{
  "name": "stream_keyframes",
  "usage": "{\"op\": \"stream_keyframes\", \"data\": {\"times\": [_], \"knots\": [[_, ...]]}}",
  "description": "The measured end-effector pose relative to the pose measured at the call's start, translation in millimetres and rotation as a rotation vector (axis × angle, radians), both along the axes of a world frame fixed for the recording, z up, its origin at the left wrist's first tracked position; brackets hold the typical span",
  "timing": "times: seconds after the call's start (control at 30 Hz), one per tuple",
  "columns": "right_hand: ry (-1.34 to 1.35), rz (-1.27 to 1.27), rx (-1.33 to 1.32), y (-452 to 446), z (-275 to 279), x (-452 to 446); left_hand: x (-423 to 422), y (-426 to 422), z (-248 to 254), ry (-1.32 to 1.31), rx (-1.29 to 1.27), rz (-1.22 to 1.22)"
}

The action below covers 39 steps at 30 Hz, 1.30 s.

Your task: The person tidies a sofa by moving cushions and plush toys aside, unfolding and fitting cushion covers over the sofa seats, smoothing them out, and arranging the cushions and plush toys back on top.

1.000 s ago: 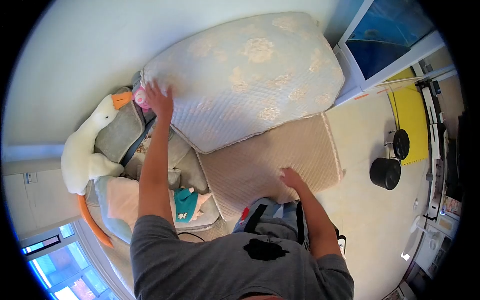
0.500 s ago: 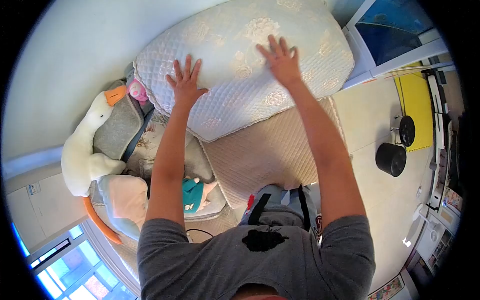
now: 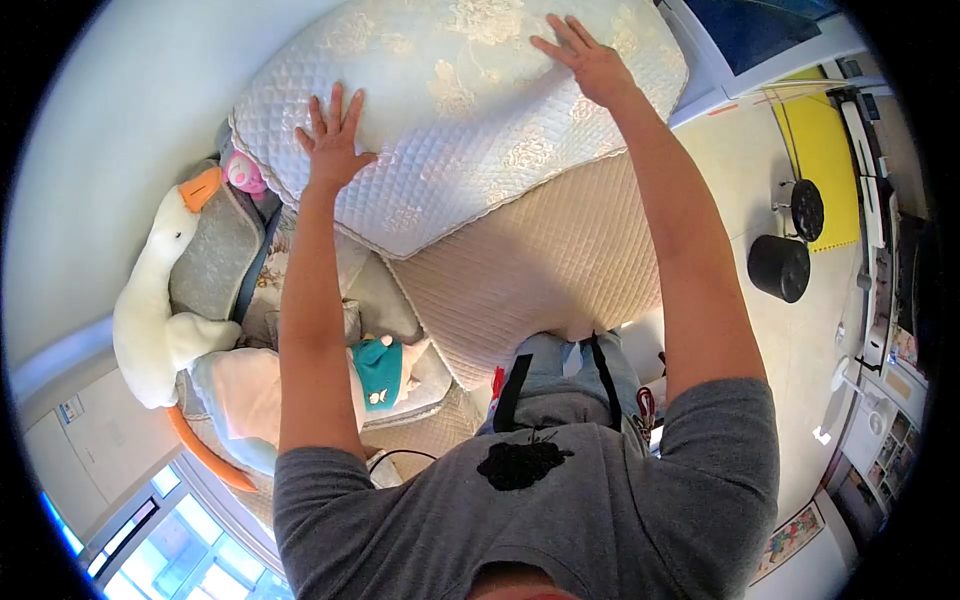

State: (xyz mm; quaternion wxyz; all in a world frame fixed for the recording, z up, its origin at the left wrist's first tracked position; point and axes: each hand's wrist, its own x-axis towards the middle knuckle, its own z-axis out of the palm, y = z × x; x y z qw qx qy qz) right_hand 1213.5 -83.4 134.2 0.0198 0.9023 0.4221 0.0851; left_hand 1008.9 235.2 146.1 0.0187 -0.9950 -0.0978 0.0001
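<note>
A pale blue quilted cover [image 3: 440, 150] with cream flower patterns lies spread across the far part of a beige quilted sofa cover [image 3: 540, 270]. My left hand [image 3: 335, 145] rests on the blue cover's left part, fingers spread and palm down. Farther right and nearer the back, my right hand [image 3: 592, 65] is also on the blue cover, fingers stretched out. Neither hand grips anything. Soft folds run through the blue cloth beside my right hand.
At left are a white goose plush [image 3: 150, 290], a pink plush toy [image 3: 244, 174], a grey cushion [image 3: 215, 250] and a plush in a green shirt [image 3: 378, 372]. Black round stools [image 3: 779, 268] and a yellow mat [image 3: 835, 205] are at right.
My right hand has slid farther back and to the right over the blue cover. My left hand has shifted slightly left. The whole view has moved a little too.
</note>
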Motion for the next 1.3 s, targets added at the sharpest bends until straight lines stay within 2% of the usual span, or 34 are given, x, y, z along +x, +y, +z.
{"op": "stream_keyframes", "data": {"times": [0.07,0.13,0.2,0.23,0.27,0.3,0.33,0.37,0.43,0.47,0.5,0.53,0.57,0.6,0.63,0.67,0.7,0.73,0.77,0.83,0.87,0.93,0.97,1.03,1.1,1.13,1.2,1.23,1.27,1.3], "knots": [[-0.044,-0.061,-0.103,-18,2,-3,-7,5,2,-0.002,0.016,-0.032],[0.433,-0.29,0.002,-34,-28,-4,-12,5,2,-0.011,0.036,-0.07],[0.504,-0.298,-0.155,-52,-72,-19,-25,-2,-4,-0.019,0.035,-0.006],[0.652,-0.264,-0.287,-61,-88,-35,-32,-6,-6,-0.032,-0.005,0.037],[0.681,-0.137,-0.128,-85,-126,-58,-39,-8,-8,-0.026,0.009,0.044],[0.763,-0.129,-0.235,-96,-130,-89,-46,-8,-10,-0.023,0.023,0.049],[0.726,-0.044,-0.099,-133,-216,-111,-54,-8,-14,-0.013,0.032,0.058],[0.82,-0.102,-0.264,-133,-179,-148,-61,-7,-19,-0.006,0.04,0.066],[1.011,-0.198,-0.228,-170,-168,-205,-80,-11,-23,0.016,0.069,0.059],[0.993,-0.258,-0.056,-201,-193,-237,-94,-12,-30,0.014,0.05,0.048],[1.177,-0.464,-0.053,-219,-181,-260,-107,-11,-40,0.006,0.036,0.037],[0.873,-0.383,-0.042,-245,-203,-290,-123,-12,-57,0.084,0.094,0.076],[0.834,-0.425,-0.12,-266,-201,-312,-143,7,-102,0.164,-0.123,0.139],[0.921,-0.402,-0.407,-278,-184,-319,-163,-3,-117,0.347,-0.426,0.338],[0.908,-0.464,-0.39,-291,-175,-332,-189,-9,-147,0.34,-0.491,0.267],[0.972,-0.531,-0.332,-305,-168,-339,-199,-47,-129,0.586,-0.454,0.238],[0.967,-0.547,-0.308,-315,-161,-342,-241,-15,-222,0.727,-0.418,0.091],[0.961,-0.56,-0.285,-323,-155,-342,-269,-43,-226,0.705,-0.689,0.272],[0.962,-0.55,-0.24,-333,-158,-340,-280,-102,-178,0.736,-0.568,0.289],[0.953,-0.531,-0.158,-352,-159,-327,-333,-119,-252,0.785,-0.436,-0.085],[0.948,-0.521,-0.12,-359,-158,-321,-340,-155,-217,0.854,-0.9,0.314],[0.908,-0.499,-0.025,-371,-158,-309,-367,-183,-248,0.707,-0.599,-0.109],[0.867,-0.459,-0.047,-375,-157,-303,-366,-201,-256,0.689,-0.595,-0.106],[0.867,-0.464,-0.068,-382,-159,-289,-377,-237,-256,0.577,-0.599,0.133],[0.884,-0.422,-0.133,-395,-159,-280,-371,-260,-238,0.694,-0.79,0.401],[0.85,-0.409,-0.071,-400,-159,-276,-371,-261,-229,0.68,-0.805,0.343],[0.825,-0.321,0.126,-413,-175,-275,-349,-306,-157,0.642,-0.84,0.535],[0.862,-0.306,0.134,-421,-170,-278,-357,-310,-172,0.548,-0.604,0.381],[0.897,-0.293,0.142,-428,-164,-277,-358,-330,-148,0.329,-0.546,0.313],[0.902,-0.268,0.113,-436,-162,-277,-360,-341,-150,0.29,-0.557,0.338]]}}
